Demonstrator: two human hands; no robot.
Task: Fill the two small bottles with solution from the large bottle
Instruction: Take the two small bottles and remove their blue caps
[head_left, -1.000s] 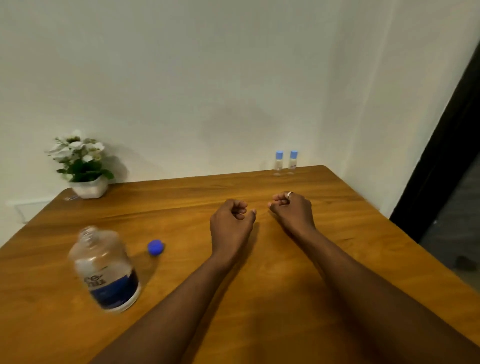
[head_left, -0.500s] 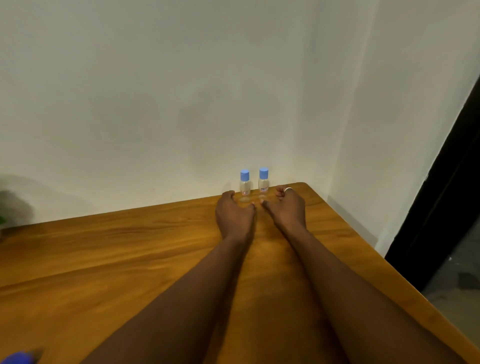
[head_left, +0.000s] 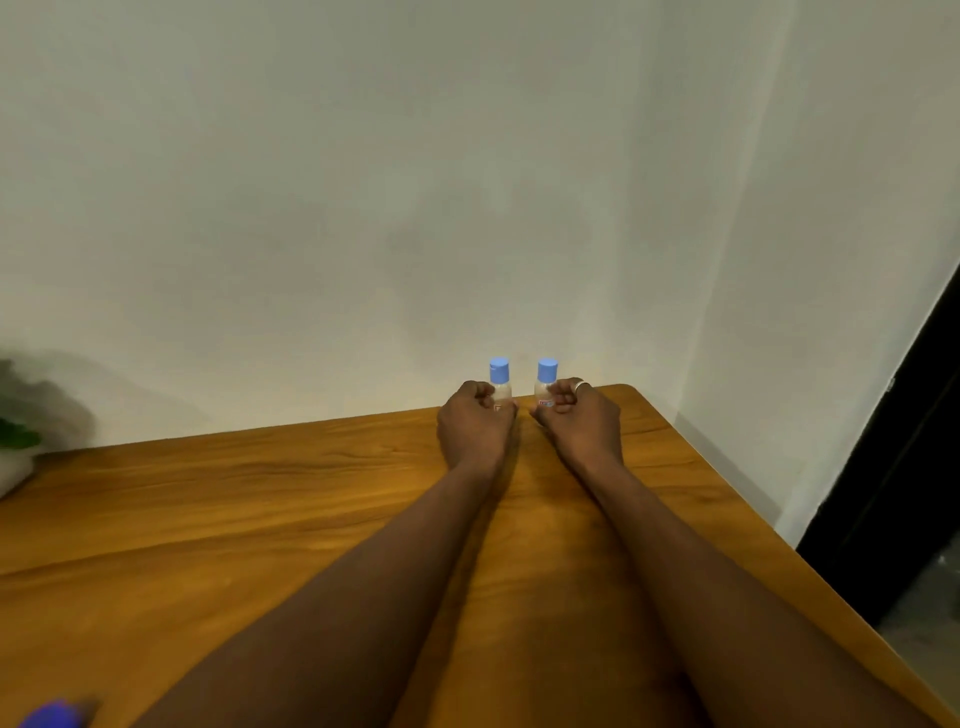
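Note:
Two small clear bottles with light blue caps stand upright side by side at the far edge of the wooden table (head_left: 260, 519), against the wall. My left hand (head_left: 475, 423) has its fingers curled round the left small bottle (head_left: 500, 382). My right hand (head_left: 582, 418), with a ring on one finger, grips the right small bottle (head_left: 546, 381) the same way. Only the caps and upper bodies show above my fingers. The large bottle is out of view. A blurred blue cap (head_left: 49, 716) lies at the bottom left corner.
A potted plant (head_left: 15, 452) in a white pot sits at the left edge against the wall. The table's right edge runs diagonally beside a dark doorway (head_left: 893, 493). The white wall stands just behind the small bottles.
Both hands have reached forward from the table's middle to the far edge and closed round the two small bottles. The view has turned right, so the large bottle has left the frame.

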